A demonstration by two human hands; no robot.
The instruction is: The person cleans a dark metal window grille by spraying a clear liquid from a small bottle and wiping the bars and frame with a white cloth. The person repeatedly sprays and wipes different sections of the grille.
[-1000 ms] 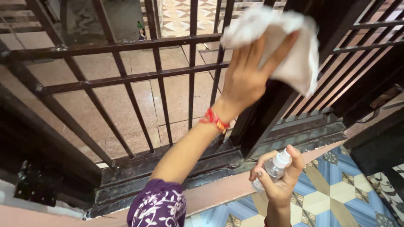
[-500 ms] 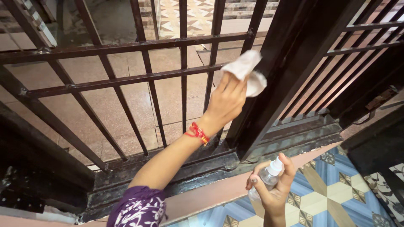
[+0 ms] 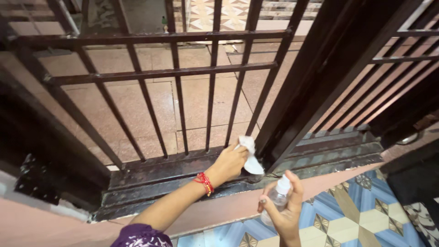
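Left hand [image 3: 231, 162] lowered, cloth [image 3: 249, 155] now at gate [image 3: 292, 91] base

The left hand [image 3: 228, 163] wears a red-and-gold thread band at the wrist below a purple sleeve [image 3: 139, 235] printed with white flowers, while the right hand [image 3: 287, 215] shows dark-painted nails.

home doorway: iron gate [image 3: 183, 73], patterned tiles [image 3: 356, 215]

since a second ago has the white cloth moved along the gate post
Yes. The white cloth in the left hand went down the dark gate post to its base.
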